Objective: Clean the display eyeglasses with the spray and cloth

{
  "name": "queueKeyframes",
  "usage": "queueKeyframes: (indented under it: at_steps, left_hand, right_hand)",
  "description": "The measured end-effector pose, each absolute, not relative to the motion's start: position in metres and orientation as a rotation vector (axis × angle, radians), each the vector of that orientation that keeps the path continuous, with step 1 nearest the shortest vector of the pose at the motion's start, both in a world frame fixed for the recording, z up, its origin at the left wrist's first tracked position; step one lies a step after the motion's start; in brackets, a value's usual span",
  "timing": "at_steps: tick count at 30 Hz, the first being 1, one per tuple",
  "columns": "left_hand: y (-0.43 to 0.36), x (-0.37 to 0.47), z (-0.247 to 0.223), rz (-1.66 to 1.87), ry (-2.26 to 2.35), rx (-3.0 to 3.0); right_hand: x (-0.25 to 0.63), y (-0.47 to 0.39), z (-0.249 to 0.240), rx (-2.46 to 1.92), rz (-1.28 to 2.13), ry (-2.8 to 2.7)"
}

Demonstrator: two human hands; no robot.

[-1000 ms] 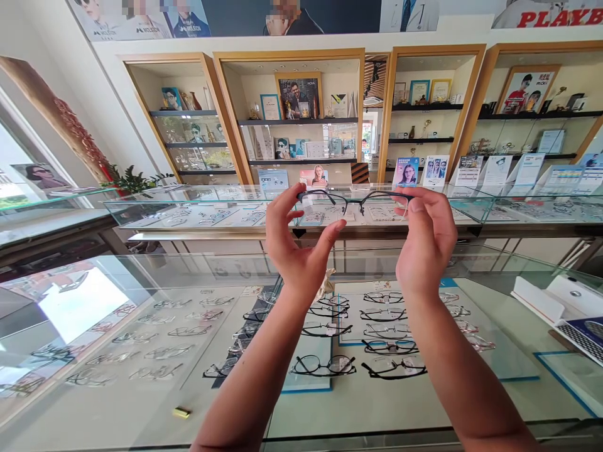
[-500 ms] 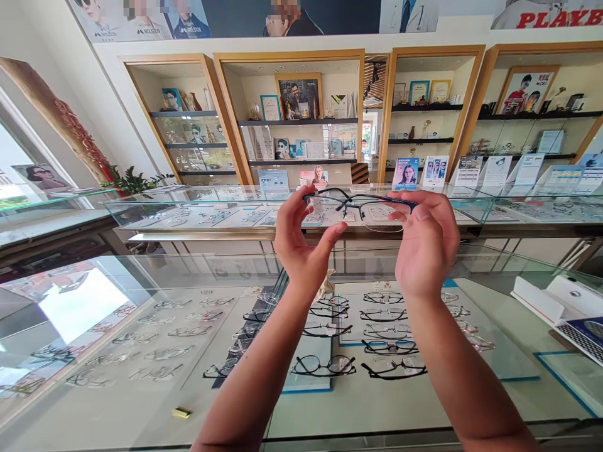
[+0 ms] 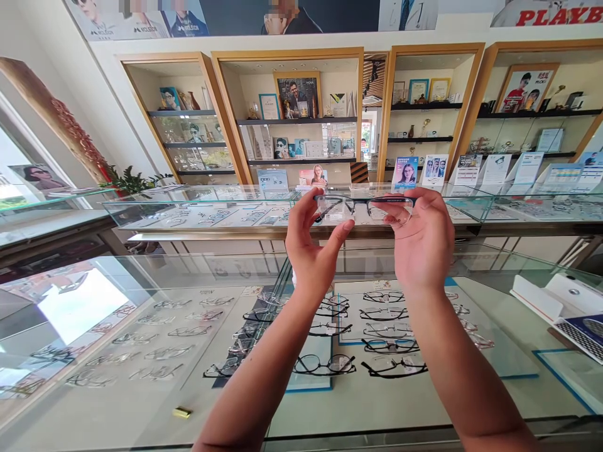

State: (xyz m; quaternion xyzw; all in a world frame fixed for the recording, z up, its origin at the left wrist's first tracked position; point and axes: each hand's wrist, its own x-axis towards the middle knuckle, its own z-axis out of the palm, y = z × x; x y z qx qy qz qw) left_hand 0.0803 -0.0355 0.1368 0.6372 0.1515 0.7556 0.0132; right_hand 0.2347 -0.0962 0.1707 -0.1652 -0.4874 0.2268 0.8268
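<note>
A pair of eyeglasses (image 3: 360,199) with a dark upper rim and clear lenses is held up level over the glass counter. My right hand (image 3: 424,245) grips the right end, its fingers and thumb closed at the hinge. At the left end, the curled fingers of my left hand (image 3: 311,251) hold the frame, while the left thumb stands apart below the lens. One temple shows folded behind the lenses. Below my hands, rows of eyeglasses (image 3: 390,346) lie inside the display case (image 3: 301,411).
A small gold piece (image 3: 181,412) lies at the front left. On the right stand an open white box (image 3: 560,295) and a blue-edged tray (image 3: 565,376). Across the way runs another glass counter (image 3: 211,232) with sign cards (image 3: 406,173), with wooden shelves (image 3: 288,56) behind it.
The eyeglasses have turned so that their front rim looks straighter and the temples no longer stick up above it. My left hand has shifted slightly right, towards my right hand.
</note>
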Motion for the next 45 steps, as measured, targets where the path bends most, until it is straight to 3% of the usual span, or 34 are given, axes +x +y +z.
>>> queueKeyframes:
  at_steps: [19,45]
  left_hand:
    - [-0.058,0.076,0.146,2.548,0.839,2.096]
    - [-0.04,0.072,0.147,2.372,0.427,2.033]
  right_hand:
    - [0.237,-0.088,0.172,-0.382,0.73,-0.915]
    - [0.242,-0.081,0.167,-0.451,0.606,-1.037]
